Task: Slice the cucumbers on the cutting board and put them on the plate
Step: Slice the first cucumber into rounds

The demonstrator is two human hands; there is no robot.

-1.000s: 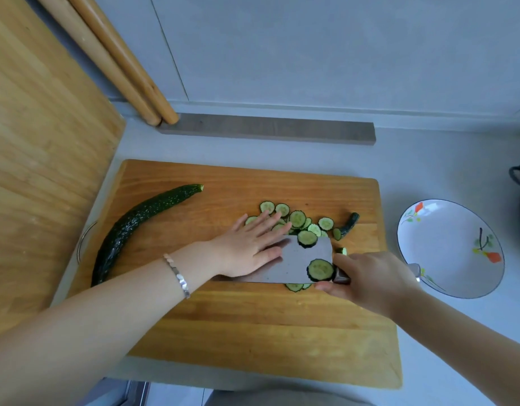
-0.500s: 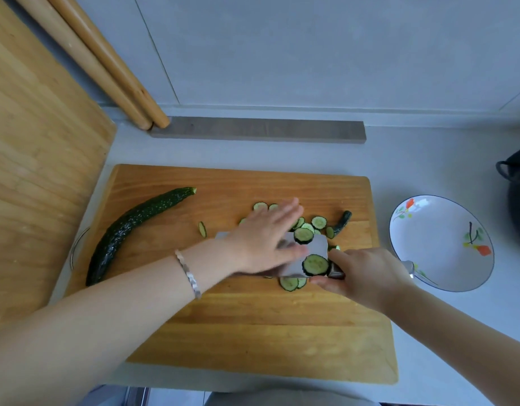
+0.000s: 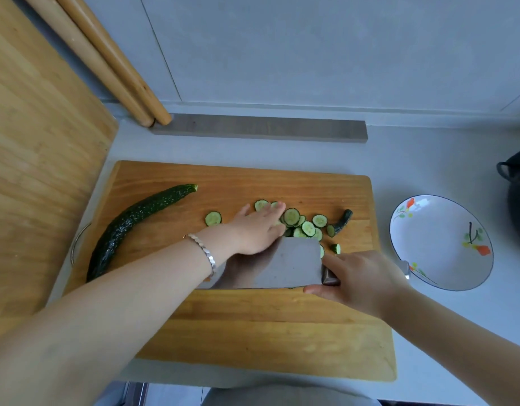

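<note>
- Fingers (image 3: pixel 274 210) of the left hand (image 3: pixel 254 230) lie spread and nearly flat over the near-left edge of the cucumber slices (image 3: pixel 301 225). They grip nothing, and the open palm looks set to sweep the pile toward the blade.
- Right hand (image 3: pixel 359 278) is wrapped closed around the handle of a cleaver (image 3: pixel 277 266), thumb along the near side. The broad blade lies almost flat on the cutting board (image 3: pixel 252 332), just near the slices, probably so it can serve as a scoop.
- Most slices sit bunched at the board's far centre, touching the blade's far edge. One slice (image 3: pixel 213 218) lies apart to the left, and a small piece (image 3: pixel 335 248) rests near the blade's right corner.
- A dark stem end (image 3: pixel 342 220) lies at the right of the pile. It is likely an offcut, not meant for serving.
- One whole cucumber (image 3: pixel 129 227) curves along the board's left side, uncut and well apart from both hands, so slicing is about half done by my reckoning.
- The plate (image 3: pixel 440 244), white with a floral print, waits on the counter just right of the board, holding nothing. Its spot beside the knife hand keeps the carry short.
- Loading the blade seems to be the step in hand. The stray slice on the left may be missed.
</note>
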